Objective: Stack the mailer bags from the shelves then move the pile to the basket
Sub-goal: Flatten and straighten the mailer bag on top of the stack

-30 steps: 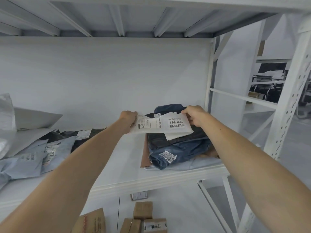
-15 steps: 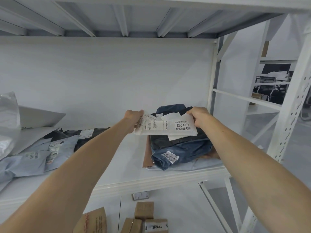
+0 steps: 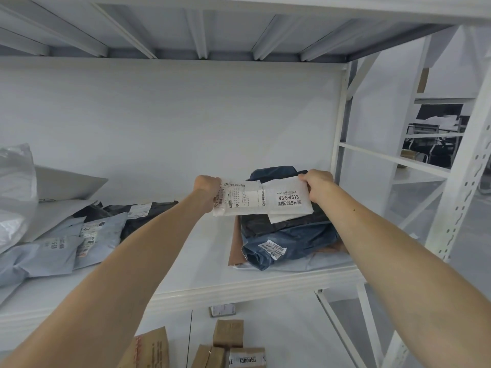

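The shelf (image 3: 202,285) carries loose bags (image 3: 66,245) toward its left end and a pile (image 3: 289,235) of dark bags at its right front corner. Just above that pile hangs a white mailer (image 3: 260,199), thin, probably light, its film likely slick and floppy, so gripping both short ends suits it. The left hand (image 3: 206,188) grips one end, the right hand (image 3: 316,185) pinches the other

Arms outstretched, left grip (image 3: 206,192) clenched, right grip (image 3: 317,185) clenched
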